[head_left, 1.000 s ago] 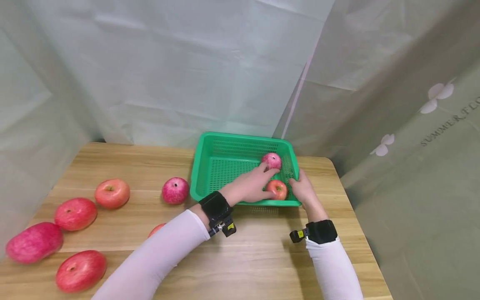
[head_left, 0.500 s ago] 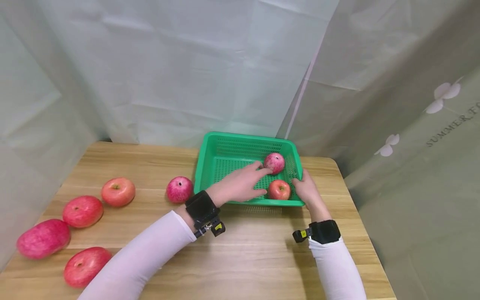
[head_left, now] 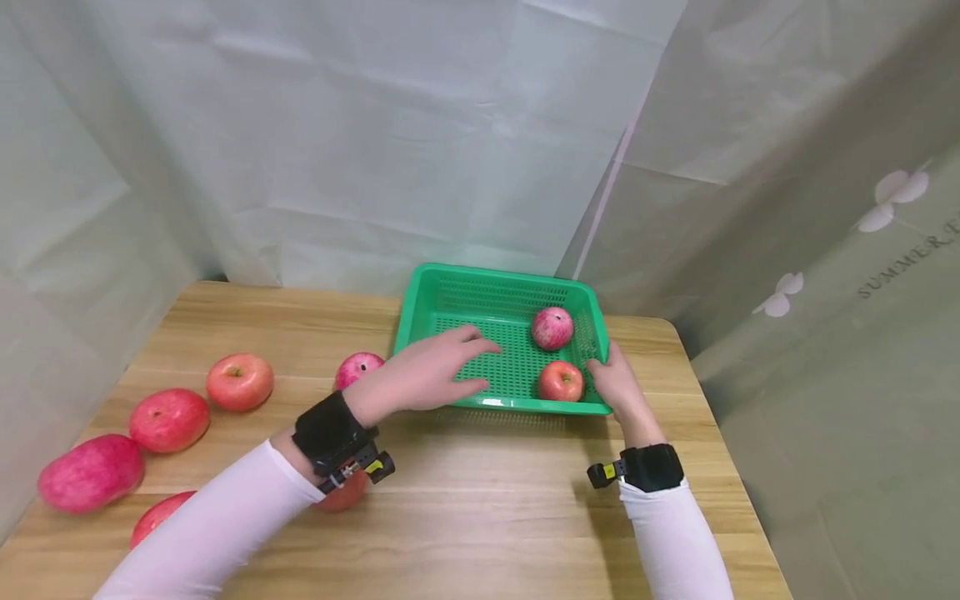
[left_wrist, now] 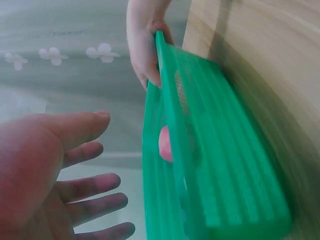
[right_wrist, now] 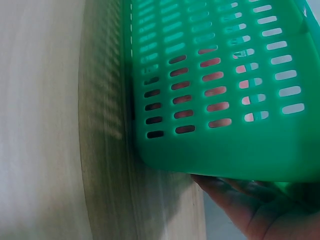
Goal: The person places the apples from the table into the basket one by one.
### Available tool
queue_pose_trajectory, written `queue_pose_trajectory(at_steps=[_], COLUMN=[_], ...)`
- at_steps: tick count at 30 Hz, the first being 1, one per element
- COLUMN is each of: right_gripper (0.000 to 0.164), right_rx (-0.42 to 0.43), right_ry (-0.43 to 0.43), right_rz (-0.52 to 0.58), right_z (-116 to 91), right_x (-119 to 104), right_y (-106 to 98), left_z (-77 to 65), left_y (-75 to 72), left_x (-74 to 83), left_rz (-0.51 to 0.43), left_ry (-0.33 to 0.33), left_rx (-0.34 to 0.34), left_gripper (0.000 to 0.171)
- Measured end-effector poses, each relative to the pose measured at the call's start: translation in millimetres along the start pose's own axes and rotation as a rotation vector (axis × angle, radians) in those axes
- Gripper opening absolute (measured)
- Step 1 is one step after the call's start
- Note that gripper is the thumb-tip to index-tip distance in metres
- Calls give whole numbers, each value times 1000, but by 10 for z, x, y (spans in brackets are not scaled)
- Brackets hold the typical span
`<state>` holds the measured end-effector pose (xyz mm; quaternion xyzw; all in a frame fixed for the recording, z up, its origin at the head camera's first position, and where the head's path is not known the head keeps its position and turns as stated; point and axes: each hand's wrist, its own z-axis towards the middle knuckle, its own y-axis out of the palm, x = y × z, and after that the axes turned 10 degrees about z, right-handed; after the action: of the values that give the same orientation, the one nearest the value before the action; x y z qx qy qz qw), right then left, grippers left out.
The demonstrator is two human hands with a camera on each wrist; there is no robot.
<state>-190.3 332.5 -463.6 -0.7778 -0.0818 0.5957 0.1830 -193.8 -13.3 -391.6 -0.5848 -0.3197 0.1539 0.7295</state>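
A green plastic basket (head_left: 408,312) with slotted walls stands at the back of the wooden table. Two apples lie in its right part: a dark pink apple (head_left: 552,328) behind and a lighter red apple (head_left: 561,382) in front. My right hand (head_left: 619,385) grips the basket's right side, its thumb over the rim. Above the basket's front left part, my left hand (head_left: 427,371) holds nothing; its fingers are spread, as the left wrist view also shows with the hand (left_wrist: 65,175) beside the basket wall. Partly behind the left hand sits a pink apple (head_left: 358,369).
Several red fruits lie on the left of the table, among them an apple (head_left: 240,382), a round red one (head_left: 169,420) and a long pink one (head_left: 92,472). Another apple (head_left: 345,492) is partly hidden under the left wrist. Pale curtains (head_left: 375,150) hang behind and beside the table.
My left hand has let go of the lighter red apple in the basket and drawn back to the left. My right hand keeps its hold on the basket's side.
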Motion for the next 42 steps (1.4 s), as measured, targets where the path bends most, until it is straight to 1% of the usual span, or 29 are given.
queue_pose_trajectory(at_steps=[2, 5, 9, 11, 14, 17, 20, 23, 25, 29, 34, 37, 42], right_gripper=[57, 59, 61, 61, 60, 60, 60, 60, 60, 61, 61, 62, 61], right_rx=[6, 11, 2, 0, -6, -10, -11, -14, -15, -16, -17, -19, -24], right_ry=[4, 9, 10, 12, 14, 14, 13, 15, 16, 17, 17, 17, 4], right_rz=[-4, -3, 5, 7, 8, 5, 1, -1, 1, -2, 11, 19, 16], right_z=[-5, -3, 10, 13, 9, 1, -4, -8, -7, -5, 5, 15, 32], right_x=[-8, -25, -38, -35, -22, -5, 5, 10, 12, 15, 23, 31, 32], right_y=[-16, -38, -33, -30, -30, -38, -48, -53, -55, -54, -39, -28, -19], left_z=[-94, -212, -401, -517, -719, -935, -1142, -1316, -1409, -1538, -1629, -1679, -1739], left_y=[-57, -133, -178, -174, -145, -108, -75, -58, -52, -57, -72, -38, 84], left_x=[-50, -124, -216, -259, -327, -385, -428, -440, -437, -433, -449, -458, -441], left_rz=[0, -15, -27, -26, -49, -88, -102, -106, -102, -103, -104, -106, -105], left_ry=[2, -15, -38, -37, -45, -84, -131, -159, -172, -217, -257, -245, -204], left_rx=[14, 24, 49, 68, 92, 104, 119, 125, 124, 106, 70, 51, 13], left_gripper=[56, 55, 55, 55, 55, 54, 53, 53, 52, 57, 61, 60, 63])
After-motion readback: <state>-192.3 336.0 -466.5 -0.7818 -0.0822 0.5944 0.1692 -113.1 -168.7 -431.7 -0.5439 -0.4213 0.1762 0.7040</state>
